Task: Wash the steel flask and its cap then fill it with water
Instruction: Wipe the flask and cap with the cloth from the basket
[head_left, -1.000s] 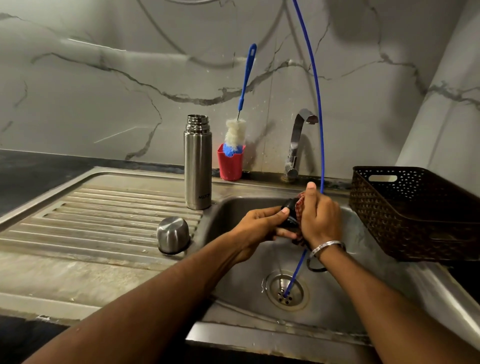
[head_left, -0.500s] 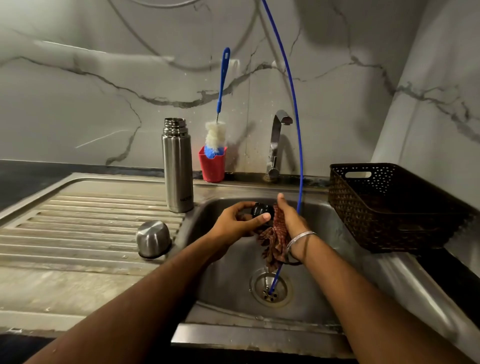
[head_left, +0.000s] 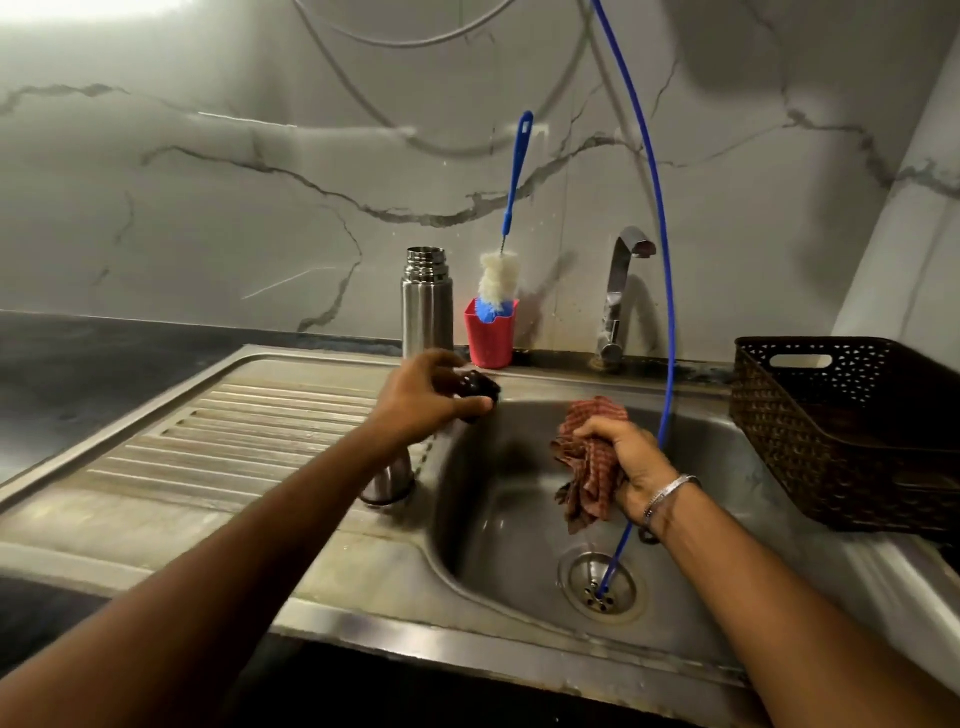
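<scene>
The open steel flask (head_left: 427, 304) stands upright at the back of the drainboard, beside the sink basin (head_left: 498, 540). My left hand (head_left: 423, 400) grips a small black stopper cap (head_left: 475, 388) over the basin's left rim, just in front of the flask. The steel cup lid (head_left: 387, 483) sits upside down on the drainboard, partly hidden under my left forearm. My right hand (head_left: 631, 460) grips a bunched red checked cloth (head_left: 589, 467) over the basin.
A red holder (head_left: 491, 338) with a blue-handled bottle brush (head_left: 501, 275) stands right of the flask. The tap (head_left: 621, 296) rises behind the basin. A blue hose (head_left: 660, 291) hangs down into the drain (head_left: 602, 582). A dark woven basket (head_left: 852, 431) sits at the right.
My hands have parted: the left carried the black cap up and left toward the flask, while the right dropped away with the cloth.
</scene>
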